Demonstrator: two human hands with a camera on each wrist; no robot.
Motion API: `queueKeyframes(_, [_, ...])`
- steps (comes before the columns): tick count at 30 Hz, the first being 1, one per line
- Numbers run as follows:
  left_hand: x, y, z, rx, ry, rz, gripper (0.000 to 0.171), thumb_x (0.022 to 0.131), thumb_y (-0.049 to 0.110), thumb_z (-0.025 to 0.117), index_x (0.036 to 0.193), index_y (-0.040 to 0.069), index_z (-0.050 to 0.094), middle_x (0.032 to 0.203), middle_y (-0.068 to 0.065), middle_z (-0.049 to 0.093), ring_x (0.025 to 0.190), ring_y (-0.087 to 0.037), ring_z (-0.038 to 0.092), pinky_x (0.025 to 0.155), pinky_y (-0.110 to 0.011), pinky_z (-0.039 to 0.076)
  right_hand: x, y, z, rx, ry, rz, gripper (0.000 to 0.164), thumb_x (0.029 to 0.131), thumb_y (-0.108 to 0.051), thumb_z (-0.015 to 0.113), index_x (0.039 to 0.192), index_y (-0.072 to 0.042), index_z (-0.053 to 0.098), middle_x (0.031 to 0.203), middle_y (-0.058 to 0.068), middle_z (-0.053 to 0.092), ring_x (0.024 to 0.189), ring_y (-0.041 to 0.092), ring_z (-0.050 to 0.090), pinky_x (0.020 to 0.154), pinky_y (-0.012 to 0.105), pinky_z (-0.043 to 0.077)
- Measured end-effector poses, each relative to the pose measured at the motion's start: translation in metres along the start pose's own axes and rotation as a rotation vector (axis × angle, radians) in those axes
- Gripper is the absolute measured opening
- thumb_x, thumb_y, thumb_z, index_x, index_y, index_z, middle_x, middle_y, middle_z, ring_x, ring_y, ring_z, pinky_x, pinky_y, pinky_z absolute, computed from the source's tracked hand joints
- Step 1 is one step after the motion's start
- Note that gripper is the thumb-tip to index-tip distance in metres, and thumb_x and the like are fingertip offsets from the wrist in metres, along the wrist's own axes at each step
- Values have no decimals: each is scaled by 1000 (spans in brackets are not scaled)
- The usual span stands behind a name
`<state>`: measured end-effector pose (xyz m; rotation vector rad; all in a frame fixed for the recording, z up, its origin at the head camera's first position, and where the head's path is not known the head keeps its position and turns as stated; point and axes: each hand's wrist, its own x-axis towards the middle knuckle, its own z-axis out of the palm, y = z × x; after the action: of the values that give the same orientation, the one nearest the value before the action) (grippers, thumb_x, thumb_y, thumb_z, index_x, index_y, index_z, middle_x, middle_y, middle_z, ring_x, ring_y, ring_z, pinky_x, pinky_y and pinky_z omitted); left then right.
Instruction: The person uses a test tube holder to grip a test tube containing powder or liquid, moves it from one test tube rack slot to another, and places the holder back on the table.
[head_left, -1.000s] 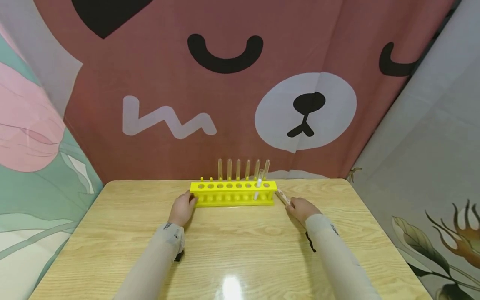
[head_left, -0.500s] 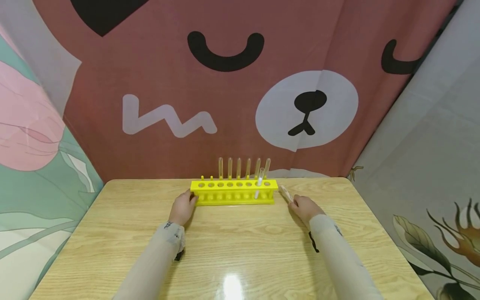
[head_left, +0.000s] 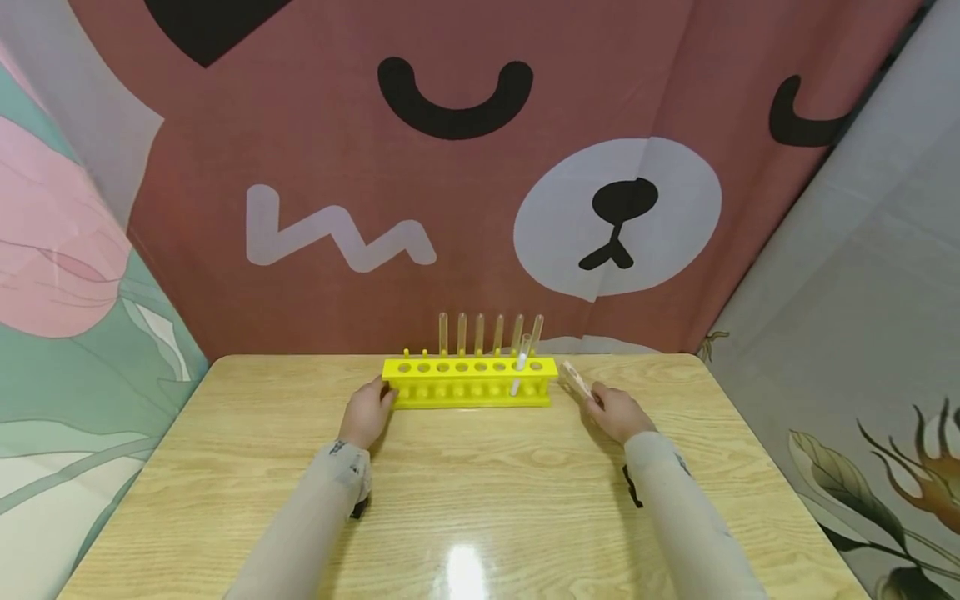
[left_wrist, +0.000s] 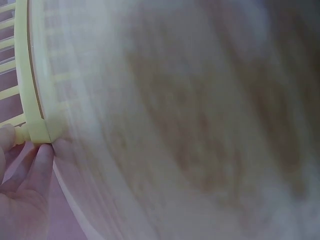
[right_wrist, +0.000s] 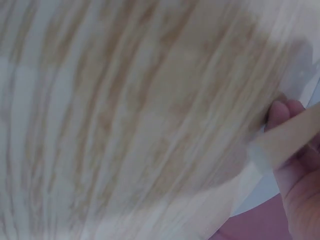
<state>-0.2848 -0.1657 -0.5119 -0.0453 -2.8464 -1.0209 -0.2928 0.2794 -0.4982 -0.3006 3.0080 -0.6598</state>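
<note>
A yellow test tube rack [head_left: 468,368] stands near the table's far edge. My left hand [head_left: 367,412] grips its left end; in the left wrist view the fingers [left_wrist: 37,172] meet the rack's corner [left_wrist: 37,131]. In the hole second from the right, a clear test tube [head_left: 521,360] with white contents leans slightly. Several other clear tubes [head_left: 480,333] stand upside down along the back. Right of the rack, my right hand [head_left: 621,414] holds a pale wooden test tube clamp [head_left: 576,379], its far end raised towards the rack. The right wrist view shows the clamp's flat wooden handle [right_wrist: 292,137].
The wood-grain table [head_left: 480,483] ends just behind the rack, close to a curtain [head_left: 337,308] with a bear print. Two short yellow pegs [head_left: 416,352] at the rack's back left carry no tubes. Another patterned curtain [head_left: 847,333] hangs along the right side.
My right hand has moved slightly to the right, taking the clamp a little farther from the rack and lifting its far end. The left hand stays on the rack.
</note>
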Motion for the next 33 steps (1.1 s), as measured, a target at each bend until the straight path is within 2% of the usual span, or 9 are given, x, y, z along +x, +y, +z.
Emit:
queueKeyframes(8, [0,0,0,2,6,7,39,106,18,56,134,-10,56,125,-28,65,118,-43,61,102,-55,49,1,-4,4,52,13,4,19,107,-26,41,99,-11,48,70,3,53,54,18,43,50,31,37])
queueKeyframes(17, [0,-1,0,11,16,26,39,105,17,58,132,-10,58,123,-28,65,116,-44,62,100,-55,50,2,-6,5,141,50,102,26,108,-33,37,109,-7,43,70,8,54,51,20,47,46,33,40])
queueKeyframes(23, [1,-2,0,8,16,28,40,106,19,57,133,-9,57,123,-28,65,116,-43,62,100,-55,50,3,-4,4,170,57,135,34,107,-34,40,112,-2,49,69,7,58,54,20,50,49,32,42])
queueKeyframes(27, [1,-1,0,10,17,24,41,106,19,57,135,-9,57,125,-28,65,118,-43,62,101,-55,50,3,-3,5,206,53,154,37,107,-35,44,110,0,56,69,5,60,57,19,51,53,32,42])
queueKeyframes(33, [-1,0,-1,12,9,13,41,105,18,58,136,-9,56,125,-28,64,118,-43,61,101,-55,50,3,-2,4,230,87,140,38,108,-34,43,95,-3,60,67,3,61,55,18,45,53,31,39])
